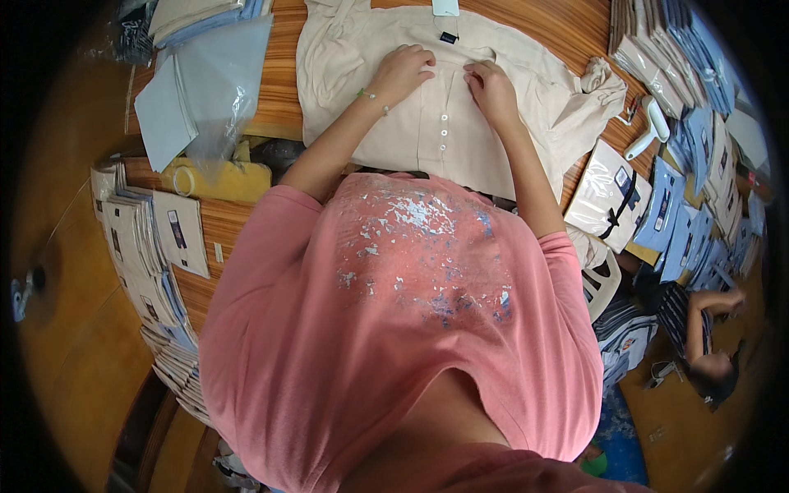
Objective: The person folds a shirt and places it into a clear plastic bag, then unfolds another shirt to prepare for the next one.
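Observation:
A cream button-up shirt (403, 135) lies spread on the wooden table in front of me, its collar away from me and a row of white buttons running down its front. My left hand (401, 76) is closed on the cloth beside the top of the button strip, fingers curled. On the other side of the strip, my right hand (493, 92) pinches the fabric just below the collar. A dark neck label (448, 38) shows inside the collar, and a pale hang tag (445, 7) lies above it.
Clear plastic bags (234, 90) and white sheets (164, 103) lie at the left. A white lint roller (649, 129) and a bagged folded shirt (608, 197) are to the right. Stacks of folded garments (649, 49) line both sides. Another person (699, 329) is at the far right.

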A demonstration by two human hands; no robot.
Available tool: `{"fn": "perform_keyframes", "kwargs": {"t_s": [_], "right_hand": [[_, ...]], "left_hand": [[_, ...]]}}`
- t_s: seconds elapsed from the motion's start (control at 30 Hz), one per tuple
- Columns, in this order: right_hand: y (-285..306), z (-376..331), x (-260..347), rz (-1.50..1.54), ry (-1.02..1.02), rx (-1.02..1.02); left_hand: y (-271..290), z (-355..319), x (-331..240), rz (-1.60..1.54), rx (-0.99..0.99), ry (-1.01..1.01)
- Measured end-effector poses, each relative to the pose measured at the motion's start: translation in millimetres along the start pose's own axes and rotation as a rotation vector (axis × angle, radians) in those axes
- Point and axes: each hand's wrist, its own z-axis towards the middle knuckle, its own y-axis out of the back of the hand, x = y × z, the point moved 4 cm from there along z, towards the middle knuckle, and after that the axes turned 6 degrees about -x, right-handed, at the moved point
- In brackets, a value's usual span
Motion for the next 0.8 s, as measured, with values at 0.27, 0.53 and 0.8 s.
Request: {"fn": "perform_keyframes", "kwargs": {"t_s": [0.27,0.53,0.8], "right_hand": [[-8,13,-4,0.090,-0.073,0.152],[-24,27,-18,0.147,-0.161,0.332],[-25,30,-18,0.148,-0.170,0.330]], "left_hand": [[3,11,-3,-0.038,0.055,0.092],[-10,18,8,-0.062,0.064,0.110],[-11,21,8,-0.111,0.075,0.140]]}}
